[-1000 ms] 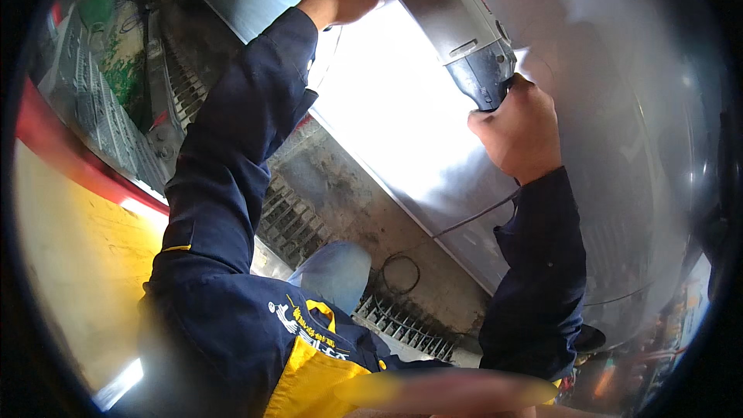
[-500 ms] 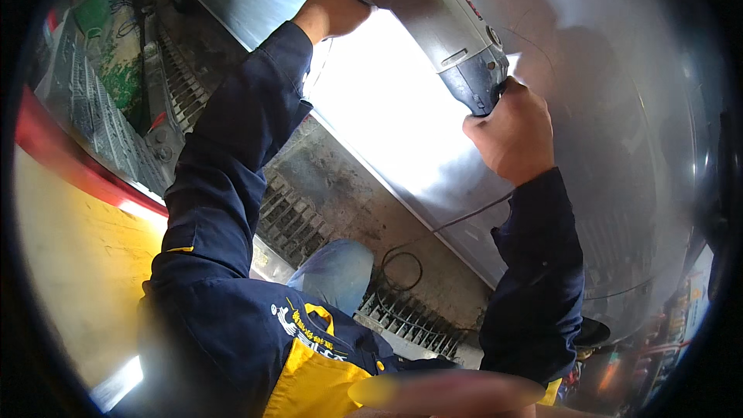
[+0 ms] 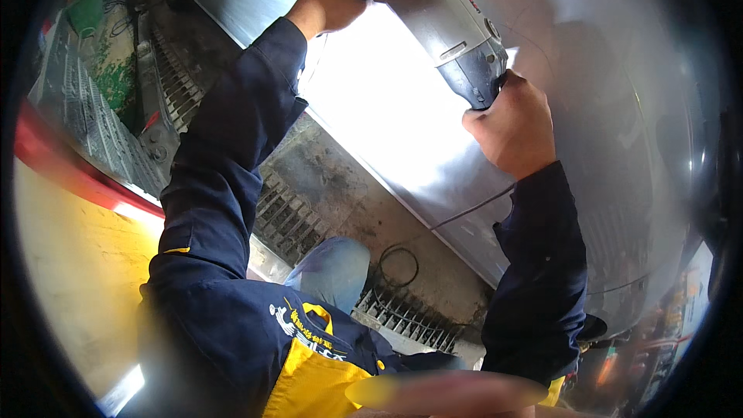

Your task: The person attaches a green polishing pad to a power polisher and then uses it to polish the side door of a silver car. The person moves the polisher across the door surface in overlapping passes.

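Left grip (image 3: 329, 1) and right grip (image 3: 511, 125) on grey power tool (image 3: 429, 14), shiny grey panel (image 3: 596, 147), dark cable (image 3: 472, 210)

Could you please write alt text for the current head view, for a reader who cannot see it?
A grey power tool is held before a brightly lit panel, the left hand gripping near the picture's top, the right hand around its black handle. Dark blue sleeves frame a floor with grates.
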`<state>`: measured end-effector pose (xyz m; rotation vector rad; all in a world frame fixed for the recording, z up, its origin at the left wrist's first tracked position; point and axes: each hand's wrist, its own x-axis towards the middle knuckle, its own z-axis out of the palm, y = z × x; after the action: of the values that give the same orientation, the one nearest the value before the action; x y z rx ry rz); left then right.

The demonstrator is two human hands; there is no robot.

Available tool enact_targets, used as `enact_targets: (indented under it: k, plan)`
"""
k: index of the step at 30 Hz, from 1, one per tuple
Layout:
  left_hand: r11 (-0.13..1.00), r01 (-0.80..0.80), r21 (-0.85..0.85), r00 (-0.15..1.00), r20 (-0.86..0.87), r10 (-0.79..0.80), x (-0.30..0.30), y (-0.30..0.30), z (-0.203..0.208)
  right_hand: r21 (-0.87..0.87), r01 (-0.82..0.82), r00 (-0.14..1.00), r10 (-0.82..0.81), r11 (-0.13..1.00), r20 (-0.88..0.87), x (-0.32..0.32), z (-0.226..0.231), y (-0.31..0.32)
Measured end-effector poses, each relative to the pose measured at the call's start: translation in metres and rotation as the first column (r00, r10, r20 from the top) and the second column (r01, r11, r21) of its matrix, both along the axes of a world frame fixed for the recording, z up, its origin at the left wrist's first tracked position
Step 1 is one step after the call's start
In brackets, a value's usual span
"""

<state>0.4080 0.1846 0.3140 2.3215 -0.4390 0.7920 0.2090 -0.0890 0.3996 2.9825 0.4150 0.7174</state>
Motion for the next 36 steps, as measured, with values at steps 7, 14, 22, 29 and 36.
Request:
enact_targets:
  k: [7,14,22,29,36]
  plan:
    - [0.998,0.003,-0.066,0.998,-0.058,-0.007,-0.01,0.001,-0.002,-0.002,0.048,0.999,-0.048,0.999,-0.013,-0.001,-0.001,0.006]
    - [0.996,0.009,-0.093,0.998,-0.055,-0.014,-0.006,0.001,-0.018,-0.046,0.075,0.994,-0.079,0.996,-0.078,0.003,-0.007,0.006]
    - [0.982,0.017,-0.186,0.995,-0.095,-0.036,-0.022,-0.002,-0.025,-0.012,0.067,0.995,-0.068,0.998,-0.076,0.002,-0.018,0.004]
    - [0.98,0.024,-0.198,0.996,-0.076,-0.04,-0.025,-0.004,-0.033,0.001,0.067,0.997,-0.067,0.998,-0.044,0.001,-0.027,0.0]
    - [0.974,0.0,-0.227,0.988,-0.152,-0.035,-0.026,-0.007,-0.042,0.011,0.069,0.994,-0.068,0.998,-0.081,0.004,-0.037,-0.003]
